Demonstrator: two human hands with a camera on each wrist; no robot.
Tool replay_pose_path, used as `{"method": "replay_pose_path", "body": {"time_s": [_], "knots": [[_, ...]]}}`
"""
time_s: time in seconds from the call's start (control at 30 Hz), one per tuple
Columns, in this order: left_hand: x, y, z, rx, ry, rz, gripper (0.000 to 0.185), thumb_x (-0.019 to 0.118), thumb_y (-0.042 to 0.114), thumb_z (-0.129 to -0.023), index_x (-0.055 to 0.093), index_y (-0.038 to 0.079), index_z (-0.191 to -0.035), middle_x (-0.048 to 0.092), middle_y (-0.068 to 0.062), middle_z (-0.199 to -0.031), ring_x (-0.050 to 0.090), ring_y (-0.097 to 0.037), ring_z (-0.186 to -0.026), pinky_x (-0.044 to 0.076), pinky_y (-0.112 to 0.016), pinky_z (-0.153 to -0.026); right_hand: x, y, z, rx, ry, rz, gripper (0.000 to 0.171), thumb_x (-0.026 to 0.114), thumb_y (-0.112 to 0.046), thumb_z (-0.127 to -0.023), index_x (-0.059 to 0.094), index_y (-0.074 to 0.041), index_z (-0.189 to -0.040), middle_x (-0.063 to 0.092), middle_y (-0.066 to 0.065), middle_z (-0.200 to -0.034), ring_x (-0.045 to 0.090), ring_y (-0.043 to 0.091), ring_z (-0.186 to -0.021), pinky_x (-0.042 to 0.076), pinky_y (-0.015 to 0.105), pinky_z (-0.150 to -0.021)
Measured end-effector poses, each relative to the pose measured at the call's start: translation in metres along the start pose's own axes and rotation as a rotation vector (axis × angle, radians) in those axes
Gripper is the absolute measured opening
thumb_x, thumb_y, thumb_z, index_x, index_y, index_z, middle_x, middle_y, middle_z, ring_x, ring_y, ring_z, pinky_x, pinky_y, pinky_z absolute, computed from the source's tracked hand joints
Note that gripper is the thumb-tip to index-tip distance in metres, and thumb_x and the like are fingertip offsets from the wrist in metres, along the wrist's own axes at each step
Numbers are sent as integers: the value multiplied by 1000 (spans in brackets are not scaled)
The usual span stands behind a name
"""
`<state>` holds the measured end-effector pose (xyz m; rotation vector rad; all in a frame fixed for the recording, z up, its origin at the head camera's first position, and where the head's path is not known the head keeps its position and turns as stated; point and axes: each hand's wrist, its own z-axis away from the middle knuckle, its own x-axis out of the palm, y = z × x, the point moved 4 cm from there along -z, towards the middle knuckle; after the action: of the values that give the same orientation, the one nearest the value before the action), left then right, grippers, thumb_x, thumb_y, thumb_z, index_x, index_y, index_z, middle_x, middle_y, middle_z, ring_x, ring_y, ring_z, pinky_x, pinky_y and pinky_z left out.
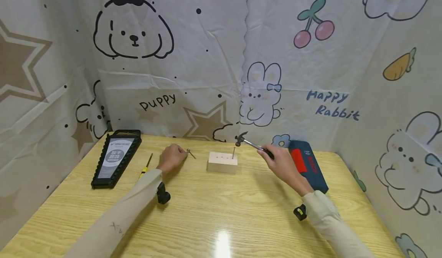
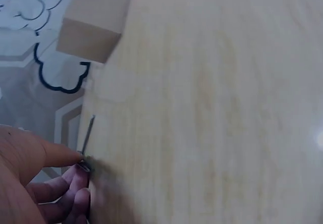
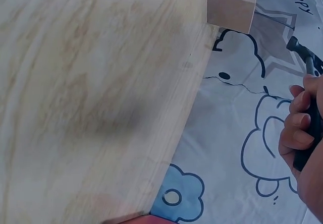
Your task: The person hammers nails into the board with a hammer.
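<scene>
A pale wooden block [image 1: 222,162] stands on the table, with a row of small dark marks along its top. One nail [image 1: 234,153] stands upright near its right end. To the left of the block, my left hand [image 1: 172,159] pinches a loose nail [image 2: 88,135] close to the tabletop; the fingertips hide part of it. My right hand [image 1: 281,162] grips a claw hammer [image 1: 255,144] by its black handle. The hammer's head hangs above and right of the upright nail, apart from it. Right wrist view: fingers wrap the handle of the hammer [image 3: 307,57].
A black tool holder with a printed label [image 1: 115,156] lies at the table's left. Beside the left forearm is a yellow-handled screwdriver [image 1: 145,169]. A dark blue and red case [image 1: 310,166] lies behind the right hand. Printed cloth [image 1: 207,58] hangs around the table's back and sides.
</scene>
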<state>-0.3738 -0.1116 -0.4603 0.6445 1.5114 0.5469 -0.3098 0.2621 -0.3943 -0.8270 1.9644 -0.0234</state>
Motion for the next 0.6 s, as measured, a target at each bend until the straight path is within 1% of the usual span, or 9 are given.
{"method": "replay_pose_path", "body": {"time_s": [0.03,0.07,0.1,0.17,0.2,0.3,0.37,0.47,0.6], "knots": [[-1,0,0,-4,3,13,45,64,19,-102,54,13,-58,41,6,-52,28,-10,-47,23,-25,-48,1,1,0,5,-4,-5,8,73,-17,-100,72,-10,-97,50,-6,-66,42,10,-57,35,25,-52],[-3,0,0,-14,5,32,43,64,20,-102,58,10,-61,46,3,-54,30,-11,-49,24,-27,-50,1,1,1,10,-7,-8,7,73,-17,-100,72,-10,-98,50,-6,-66,42,10,-57,36,24,-52],[-4,0,-1,-19,11,45,38,64,20,-102,63,8,-66,53,0,-59,35,-13,-51,27,-28,-52,2,2,1,12,-11,-11,7,73,-16,-100,72,-10,-98,49,-6,-66,42,10,-56,35,24,-52],[-6,-1,-1,-24,30,74,28,63,20,-103,73,5,-81,68,-6,-74,48,-15,-59,37,-30,-57,2,2,1,14,-16,-14,7,73,-17,-101,72,-10,-98,49,-6,-65,41,10,-56,35,25,-52],[-7,-2,-1,-20,37,96,25,62,19,-103,74,2,-88,72,-10,-83,54,-17,-64,41,-33,-61,1,2,1,16,-18,-15,7,72,-16,-101,72,-10,-98,49,-6,-65,41,10,-56,35,25,-52],[-9,0,-3,-6,61,171,24,61,19,-105,74,0,-108,75,-16,-102,68,-26,-82,52,-39,-73,0,2,1,21,-19,-15,8,72,-17,-101,71,-11,-97,48,-6,-65,41,10,-56,35,25,-52],[-11,3,-4,25,77,233,25,60,18,-106,72,-2,-115,74,-19,-107,71,-33,-92,56,-42,-78,-1,1,0,25,-18,-16,8,72,-18,-101,71,-11,-96,49,-6,-66,42,11,-56,35,25,-51],[-11,13,-5,80,97,330,24,61,15,-106,70,-5,-117,73,-21,-108,72,-39,-99,59,-43,-83,-1,1,0,35,-21,-24,10,71,-20,-102,71,-12,-97,49,-5,-66,42,12,-56,36,26,-52],[-6,36,-1,159,70,474,21,65,8,-104,69,-9,-115,73,-25,-110,72,-41,-100,61,-50,-89,2,1,0,81,-39,-102,10,70,-19,-103,72,-9,-100,50,-4,-67,43,11,-57,37,25,-52]]}}
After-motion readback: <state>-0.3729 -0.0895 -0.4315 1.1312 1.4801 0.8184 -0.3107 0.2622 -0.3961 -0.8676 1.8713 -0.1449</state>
